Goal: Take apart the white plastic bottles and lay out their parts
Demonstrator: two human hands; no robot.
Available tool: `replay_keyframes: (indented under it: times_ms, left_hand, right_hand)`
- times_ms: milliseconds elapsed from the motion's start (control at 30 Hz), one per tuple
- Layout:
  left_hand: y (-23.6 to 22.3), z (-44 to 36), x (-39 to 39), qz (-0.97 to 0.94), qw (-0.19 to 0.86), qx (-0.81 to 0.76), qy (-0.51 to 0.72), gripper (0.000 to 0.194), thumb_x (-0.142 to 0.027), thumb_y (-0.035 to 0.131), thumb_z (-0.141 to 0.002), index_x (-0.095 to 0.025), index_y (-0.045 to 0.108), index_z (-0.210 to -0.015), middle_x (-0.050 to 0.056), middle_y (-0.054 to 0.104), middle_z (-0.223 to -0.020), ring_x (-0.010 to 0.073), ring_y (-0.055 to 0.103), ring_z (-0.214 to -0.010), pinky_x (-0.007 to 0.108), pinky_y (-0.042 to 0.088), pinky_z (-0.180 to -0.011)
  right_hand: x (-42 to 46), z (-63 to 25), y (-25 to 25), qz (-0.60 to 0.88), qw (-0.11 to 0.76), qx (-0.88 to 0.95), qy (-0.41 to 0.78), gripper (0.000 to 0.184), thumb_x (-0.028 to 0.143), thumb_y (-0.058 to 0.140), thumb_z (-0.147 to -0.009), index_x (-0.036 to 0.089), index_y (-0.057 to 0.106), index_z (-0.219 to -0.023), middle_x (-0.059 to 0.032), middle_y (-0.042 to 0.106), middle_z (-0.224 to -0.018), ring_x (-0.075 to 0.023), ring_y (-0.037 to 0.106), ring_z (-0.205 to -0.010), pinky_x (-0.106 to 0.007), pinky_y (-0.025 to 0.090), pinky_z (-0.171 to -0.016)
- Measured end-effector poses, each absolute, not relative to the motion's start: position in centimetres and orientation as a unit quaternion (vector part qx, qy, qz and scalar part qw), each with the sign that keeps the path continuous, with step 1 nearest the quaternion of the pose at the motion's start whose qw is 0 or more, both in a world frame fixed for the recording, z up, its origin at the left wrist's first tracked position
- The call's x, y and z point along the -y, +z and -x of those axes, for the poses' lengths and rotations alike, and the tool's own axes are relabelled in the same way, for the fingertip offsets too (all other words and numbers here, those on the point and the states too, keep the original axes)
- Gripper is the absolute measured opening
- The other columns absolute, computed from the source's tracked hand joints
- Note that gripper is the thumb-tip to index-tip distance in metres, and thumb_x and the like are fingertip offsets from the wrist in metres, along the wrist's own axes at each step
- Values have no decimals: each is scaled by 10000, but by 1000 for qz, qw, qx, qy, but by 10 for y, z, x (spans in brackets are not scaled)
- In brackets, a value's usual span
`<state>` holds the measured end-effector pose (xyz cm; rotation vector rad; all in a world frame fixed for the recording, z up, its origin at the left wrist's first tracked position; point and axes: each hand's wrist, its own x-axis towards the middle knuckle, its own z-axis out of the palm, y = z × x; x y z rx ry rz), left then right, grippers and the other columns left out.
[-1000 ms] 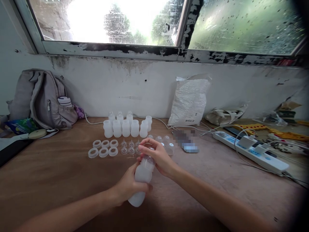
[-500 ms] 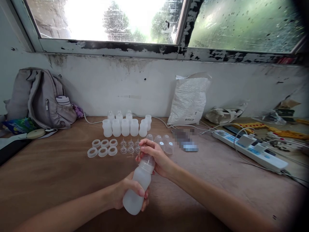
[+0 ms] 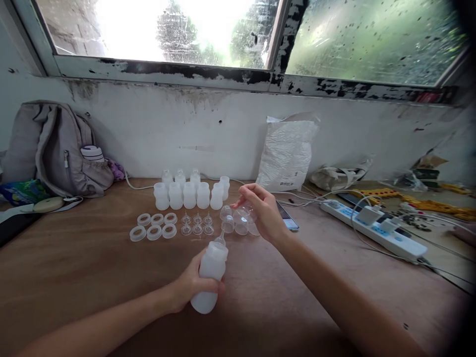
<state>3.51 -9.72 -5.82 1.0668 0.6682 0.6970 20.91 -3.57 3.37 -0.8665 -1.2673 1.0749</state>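
1. Fingers (image 3: 208,285) of the left hand (image 3: 192,286) are wrapped around a frosted white plastic bottle (image 3: 213,264), held tilted above the near tabletop (image 3: 111,277) and topped with a clear pointed teat (image 3: 220,239).
2. The right hand's (image 3: 268,216) fingers (image 3: 253,190) are curled by clear domed plastic caps (image 3: 241,227); whether one is gripped cannot be told.
3. Translucent round rings (image 3: 154,232) are laid out at left, frosted hourglass-shaped bottles (image 3: 189,195) beyond.

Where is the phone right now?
Right of centre in the head view, the phone lies on the table, between the right hand and the power strip.
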Motion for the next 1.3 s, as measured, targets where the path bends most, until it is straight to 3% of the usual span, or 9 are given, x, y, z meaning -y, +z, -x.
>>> replay_keyframes:
  times_ms: [100,267,467,600,933,1067,1167,1300]
  left_hand:
    - [-60,-36,95,-499,697,-351,377,494,-192,653,-614,-189,428,-1054,-22,530,-696,106,517,-565,241,408,-532]
    - [-58,-33,90,-490,661,-389,415,455,-244,652,-642,-181,434,-1037,-10,528,-724,116,527,-589,248,421,-551]
    - [-58,-33,90,-495,635,-402,435,399,-263,653,-650,-180,452,-984,-12,530,-716,114,524,-595,242,426,-555]
    - [-57,-33,89,-484,623,-422,446,378,-282,656,-642,-177,458,-947,-8,545,-727,118,535,-593,243,429,-558]
    - [-58,-33,89,-496,620,-417,441,367,-287,659,-637,-178,465,-929,-15,539,-700,116,529,-578,238,419,-543]
    - [-58,-32,89,-501,622,-416,435,345,-278,657,-637,-180,460,-903,-16,537,-701,118,529,-590,241,420,-551]
    - [-57,-32,89,-506,620,-416,432,322,-275,661,-628,-172,459,-857,-8,544,-697,122,528,-596,244,423,-560]
    - [-57,-32,89,-505,623,-418,428,320,-282,669,-616,-169,453,-825,-3,543,-702,123,522,-594,239,421,-540]
  right_hand:
    - [26,-214,28,371,553,526,529,103,255,515,-690,179,511,-760,21,497,-636,-128,542,-625,-252,417,-587]
    - [18,-224,25,434,452,573,528,210,160,502,-617,172,506,-827,13,522,-711,-104,493,-665,-210,360,-576]
    - [14,-229,11,467,221,779,354,257,332,595,-663,178,586,-869,-19,566,-786,-149,504,-715,-248,356,-607]
    - [12,-222,-6,488,103,841,208,225,307,633,-646,182,606,-831,-36,584,-770,-183,521,-733,-252,340,-603]
    - [21,-223,-11,504,-13,851,145,255,166,596,-636,187,548,-885,-77,573,-882,-233,528,-842,-268,363,-625]
    - [26,-230,8,524,-64,833,165,203,109,612,-601,199,577,-779,-67,569,-850,-235,535,-819,-280,363,-601]
    - [24,-238,15,547,-86,814,175,205,71,656,-523,192,580,-670,-36,554,-758,-212,547,-744,-255,351,-542]
    - [20,-249,19,590,-120,772,204,180,100,655,-518,178,572,-659,11,514,-660,-113,512,-486,-219,329,-436]
